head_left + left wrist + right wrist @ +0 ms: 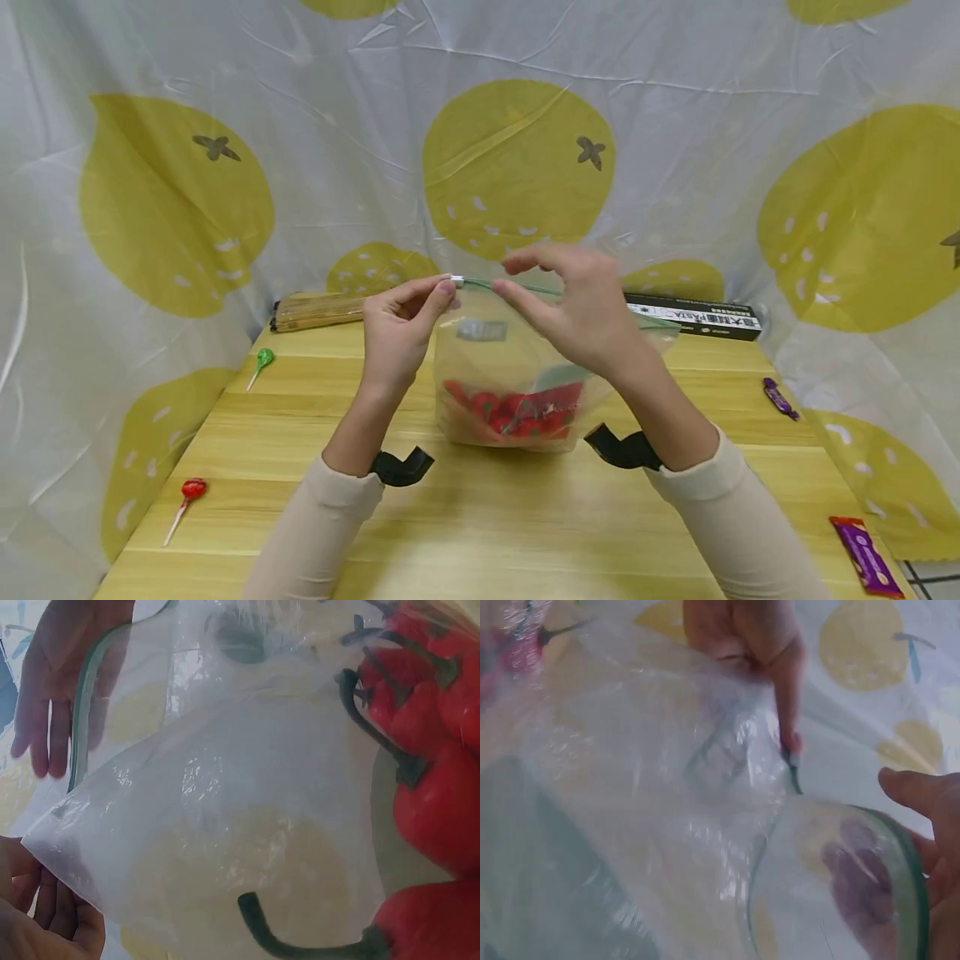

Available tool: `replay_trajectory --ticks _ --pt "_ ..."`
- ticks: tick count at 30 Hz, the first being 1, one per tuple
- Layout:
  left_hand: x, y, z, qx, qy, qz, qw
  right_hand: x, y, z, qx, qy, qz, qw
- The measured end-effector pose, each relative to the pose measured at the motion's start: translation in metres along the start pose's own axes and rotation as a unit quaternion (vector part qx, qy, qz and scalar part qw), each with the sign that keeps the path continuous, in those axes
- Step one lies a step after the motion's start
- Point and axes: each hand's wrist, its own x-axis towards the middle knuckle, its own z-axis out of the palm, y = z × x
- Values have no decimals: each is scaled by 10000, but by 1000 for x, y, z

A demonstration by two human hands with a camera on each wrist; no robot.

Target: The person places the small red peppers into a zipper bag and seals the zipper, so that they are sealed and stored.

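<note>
A clear zip bag point(472, 354) with a green zip edge stands upright on the table, its top raised. Red peppers point(446, 814) with curved green stems lie in its bottom. At the bag's left top corner, my left hand point(397, 329) pinches the edge by the white slider point(457, 281) between thumb and index finger. My right hand point(581, 308) is at the zip edge farther right, blurred, thumb apart from the fingers. In the right wrist view, the right hand's fingers point(861, 874) show through the film behind the zip edge, and the mouth gapes there.
A pasta box point(693, 317) and a bundle of brown sticks point(318, 312) lie along the back edge. Green point(264, 358) and red point(193, 489) lollipops lie left. A purple wrapped candy point(780, 398) and a purple bar point(867, 557) lie right. A patterned curtain point(345, 125) hangs behind.
</note>
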Motion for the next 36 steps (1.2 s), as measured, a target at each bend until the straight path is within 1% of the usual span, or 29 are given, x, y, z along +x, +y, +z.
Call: replay_trajectory --ticks 2,4,8,10,13,16,18,21,23,25,30,36 --pt "0 -4 2 -319 7 -122 9994 11 1 9 342 -483 482 9971" --pt "-1 -8 4 -504 -3 -249 9984 19 6 16 564 -925 846 9905" --pt "-5 -17 6 -873 -75 -557 9946 24 19 26 1125 -1551 1256 9734" --pt "-6 -20 8 -993 -155 -669 9927 23 24 29 1415 -1757 1427 9637" --pt "-9 -24 10 -1074 -239 -719 9913 21 29 34 1879 -1931 1577 9500" --pt "-10 -25 10 -1116 -244 -672 9912 20 32 38 2154 -1983 1582 9430" --pt "-11 -26 9 -1119 -248 -671 9911 20 33 41 2157 -1966 1560 9437" --pt "-11 -26 5 -1026 -236 -667 9922 19 35 43 1953 -1926 1498 9499" --pt "-11 -25 3 -931 -215 -662 9932 18 37 42 1779 -1919 1497 9535" --pt "-10 -25 0 -842 -188 -639 9942 17 39 39 1631 -1932 1565 9548" --pt "-7 -23 -10 -846 -94 -645 9943 12 45 25 1289 -1966 1783 9555" --pt "-3 -23 -28 -888 278 -606 9938 -2 61 -3 914 -1777 2220 9544"
